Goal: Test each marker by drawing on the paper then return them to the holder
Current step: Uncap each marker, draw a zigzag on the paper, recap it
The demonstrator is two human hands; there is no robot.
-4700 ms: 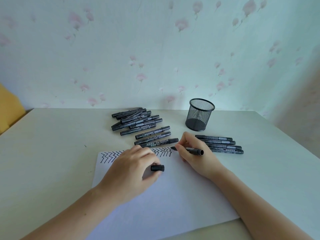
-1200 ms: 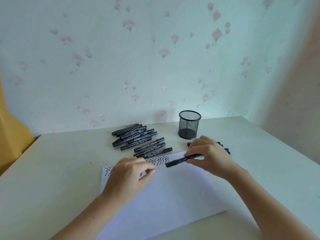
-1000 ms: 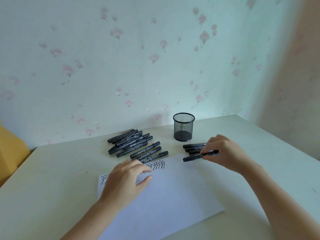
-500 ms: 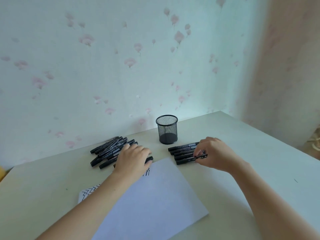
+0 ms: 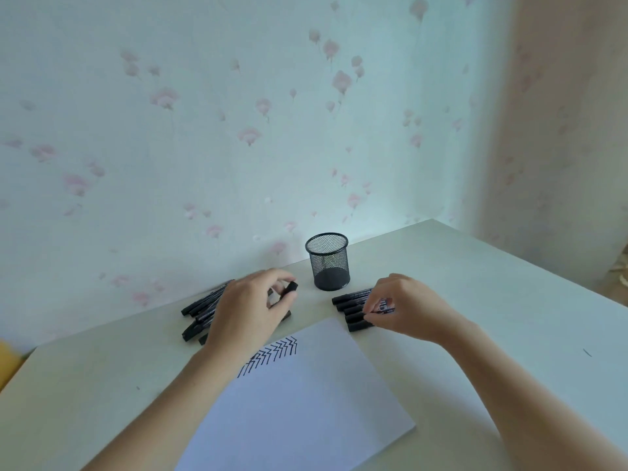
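Both bare forearms reach forward from the lower corners. The left hand (image 5: 248, 311) has its fingers curled, pinching a black cylindrical plastic marker (image 5: 291, 287) at thumb and fingertips. The right hand (image 5: 404, 305) lies knuckles-up, fingertips bent down onto a black capped marker (image 5: 360, 326).

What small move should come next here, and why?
Probably lift the marker that the left hand grips from the pile over to the paper and uncap it. The right hand rests on the right-side row, and the holder looks empty.
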